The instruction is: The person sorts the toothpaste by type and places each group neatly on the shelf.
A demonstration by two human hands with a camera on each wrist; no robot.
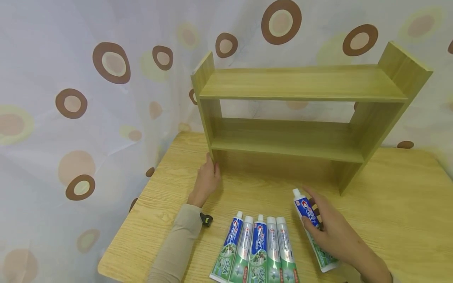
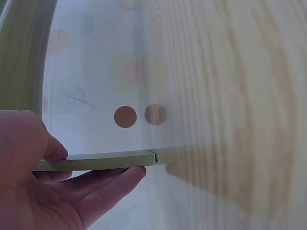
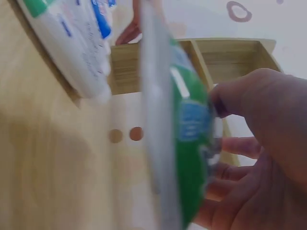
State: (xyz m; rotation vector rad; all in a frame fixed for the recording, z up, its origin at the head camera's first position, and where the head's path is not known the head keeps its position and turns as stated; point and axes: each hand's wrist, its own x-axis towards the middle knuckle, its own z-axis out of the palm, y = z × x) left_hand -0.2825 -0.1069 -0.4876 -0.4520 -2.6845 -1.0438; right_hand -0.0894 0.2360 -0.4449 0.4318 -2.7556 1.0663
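My left hand (image 1: 206, 179) grips the lower end of the left side panel of a wooden shelf (image 1: 286, 135). In the left wrist view the thumb lies on one face of the panel (image 2: 105, 161) and the fingers on the other. Off to the right, my right hand (image 1: 329, 228) holds a blue, white and green toothpaste tube (image 1: 307, 212), its white cap pointing toward the shelf. The tube's flat crimped end (image 3: 160, 134) fills the middle of the right wrist view. Several more toothpaste tubes (image 1: 259, 243) lie side by side at the front, caps toward the shelf.
The two-tier shelf stands upright at the back of the wood-grain table (image 1: 400, 220), its side panels rising past the top board (image 1: 301, 82). Behind it hangs a pale curtain (image 1: 116, 102) with brown circles. The table's left edge runs beside my left forearm.
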